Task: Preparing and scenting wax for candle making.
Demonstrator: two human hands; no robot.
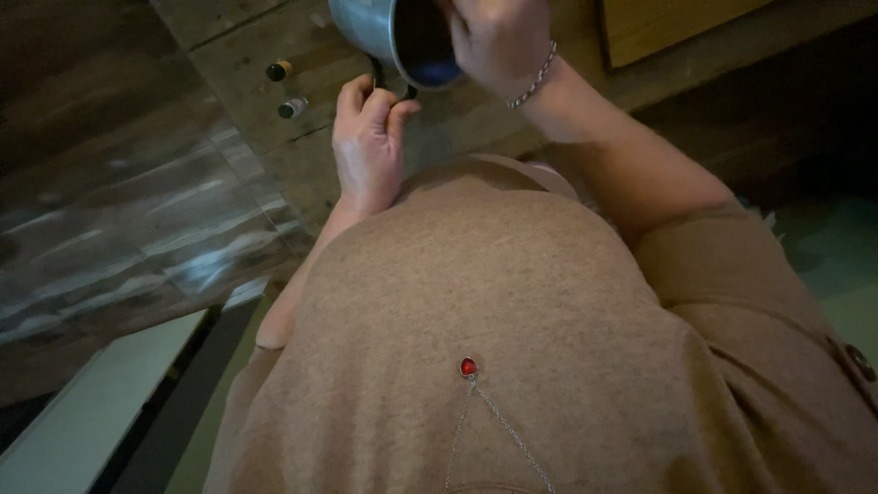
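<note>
Fingers of the left hand [369,137] curl shut around the dark handle [377,71] of a grey metal mug [375,32], thumb and forefinger pinched together just below the mug's wall. That mug is the landmark here: it lies tipped on its side at the top edge of the view, its dark blue inside facing the camera, so its long axis runs from the far base toward the person's chest. The left hand sits directly under the mug and holds it; the right hand [494,41] is against the mug's rim on its other side, fingers bent over the opening, though whether they grip the rim or reach inside is hard to tell because the frame cuts them off. A silver bracelet [535,80] circles that wrist, just beside the mug. Beyond the mug's handle side, two small capped bottles [285,89] stand on the wooden floor [119,210]. Well below the mug, a red pendant [468,367] hangs on the tan shirt [512,302].
</note>
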